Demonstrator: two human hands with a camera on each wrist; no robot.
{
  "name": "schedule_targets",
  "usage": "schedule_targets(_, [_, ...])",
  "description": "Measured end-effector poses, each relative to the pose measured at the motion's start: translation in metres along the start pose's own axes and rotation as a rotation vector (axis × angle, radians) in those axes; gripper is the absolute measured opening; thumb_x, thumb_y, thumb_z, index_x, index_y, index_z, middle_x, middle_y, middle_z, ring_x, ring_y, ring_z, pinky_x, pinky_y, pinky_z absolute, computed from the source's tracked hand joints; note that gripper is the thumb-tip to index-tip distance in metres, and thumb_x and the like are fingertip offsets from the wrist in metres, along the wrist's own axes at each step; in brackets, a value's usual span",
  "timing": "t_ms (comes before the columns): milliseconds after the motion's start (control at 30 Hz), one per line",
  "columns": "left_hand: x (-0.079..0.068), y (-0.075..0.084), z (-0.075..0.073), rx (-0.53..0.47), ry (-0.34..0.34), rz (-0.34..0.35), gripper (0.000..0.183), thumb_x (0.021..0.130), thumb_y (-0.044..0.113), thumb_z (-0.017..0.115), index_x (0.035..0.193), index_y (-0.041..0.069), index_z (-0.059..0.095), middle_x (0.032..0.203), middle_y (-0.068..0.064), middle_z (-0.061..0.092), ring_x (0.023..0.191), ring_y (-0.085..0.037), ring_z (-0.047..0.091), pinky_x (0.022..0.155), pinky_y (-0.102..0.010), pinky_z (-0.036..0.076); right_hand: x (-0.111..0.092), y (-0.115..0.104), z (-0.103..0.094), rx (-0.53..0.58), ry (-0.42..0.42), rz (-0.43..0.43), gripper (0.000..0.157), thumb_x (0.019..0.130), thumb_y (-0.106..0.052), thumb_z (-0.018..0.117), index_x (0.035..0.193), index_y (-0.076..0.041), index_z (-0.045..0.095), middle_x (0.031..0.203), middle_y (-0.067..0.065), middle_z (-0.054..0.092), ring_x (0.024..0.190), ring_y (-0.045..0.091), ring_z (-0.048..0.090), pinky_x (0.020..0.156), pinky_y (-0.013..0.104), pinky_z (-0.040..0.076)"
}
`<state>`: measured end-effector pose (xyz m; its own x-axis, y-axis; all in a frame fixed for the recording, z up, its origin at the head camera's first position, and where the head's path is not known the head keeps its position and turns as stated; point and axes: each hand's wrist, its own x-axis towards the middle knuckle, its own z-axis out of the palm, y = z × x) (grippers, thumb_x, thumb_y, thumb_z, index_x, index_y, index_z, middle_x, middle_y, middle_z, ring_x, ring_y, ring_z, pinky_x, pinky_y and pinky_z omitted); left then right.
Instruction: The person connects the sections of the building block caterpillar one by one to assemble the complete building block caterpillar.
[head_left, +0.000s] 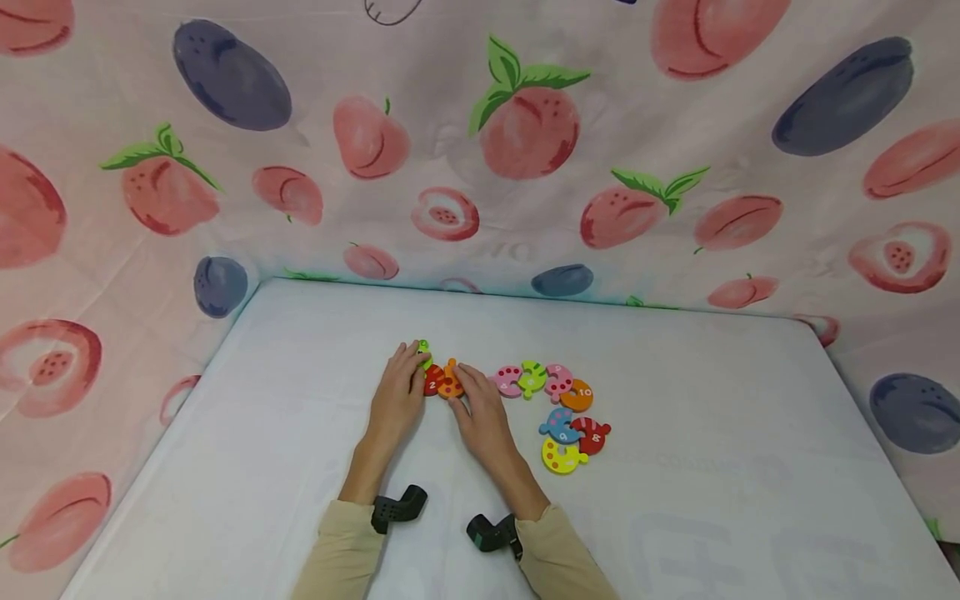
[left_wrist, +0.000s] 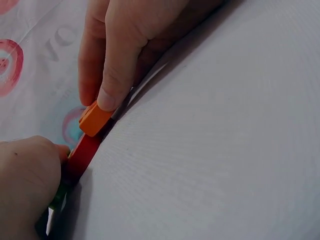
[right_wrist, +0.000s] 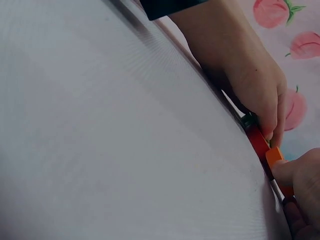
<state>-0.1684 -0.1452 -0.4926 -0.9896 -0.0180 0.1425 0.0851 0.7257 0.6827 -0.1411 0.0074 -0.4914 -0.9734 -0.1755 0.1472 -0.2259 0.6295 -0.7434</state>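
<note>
"What are the hands doing over there?"

"The right hand [head_left: 482, 414] pinches an orange piece [head_left: 448, 385] between thumb and fingers; it meets a red piece [head_left: 432, 381] lying between the hands; the left hand [head_left: 397, 389] has its fingertips at a green piece [head_left: 424, 345] — whether pinching or just resting, I can't tell."

"And the others?"

"All right of the right hand; a pink piece [head_left: 507, 383] just beside it leads a row ending at an orange ten [head_left: 577, 397] (I can read that number); nearer the person — blue piece [head_left: 558, 425], striped red one [head_left: 591, 437], yellow piece [head_left: 556, 458]."
</note>
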Motion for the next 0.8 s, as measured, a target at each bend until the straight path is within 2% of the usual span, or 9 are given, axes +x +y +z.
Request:
schedule_targets(300, [-0.0003, 0.0009, -0.0010, -0.006, -0.013, -0.012, 0.032, 0.100, 0.014, 0.049, 0.129, 0.006, 0.060, 0.153, -0.010, 0.042, 0.149, -0.028, 0.027, 0.123, -0.045, 0.019, 0.0007, -0.0006, -0.0014, -0.023, -0.003, -0.009, 0.050, 0.094, -0.019, 0.062, 0.142, -0.011, 0.049, 0.146, 0.008, 0.049, 0.133, 0.027, 0.047, 0.109, 0.041, 0.044])
schedule_targets(500, [-0.0006, 0.0011, -0.0005, -0.003, -0.012, -0.001, 0.033, 0.098, 0.016, 0.053, 0.129, 0.005, 0.060, 0.152, -0.011, 0.043, 0.148, -0.030, 0.028, 0.122, -0.049, 0.021, 0.0007, 0.0006, 0.0000, -0.043, -0.007, 0.001, 0.050, 0.094, -0.020, 0.063, 0.142, -0.012, 0.049, 0.147, 0.006, 0.049, 0.133, 0.026, 0.047, 0.108, 0.040, 0.045])
schedule_targets(800, [-0.0012, 0.0005, 0.0013, -0.009, -0.013, 0.011, 0.039, 0.097, 0.025, 0.057, 0.130, 0.005, 0.058, 0.153, -0.010, 0.042, 0.149, -0.028, 0.026, 0.123, -0.046, 0.018, 0.0009, 0.0007, 0.0005, -0.071, -0.008, 0.000, 0.050, 0.094, -0.020, 0.064, 0.141, -0.011, 0.050, 0.145, 0.007, 0.051, 0.131, 0.025, 0.048, 0.107, 0.039, 0.046])
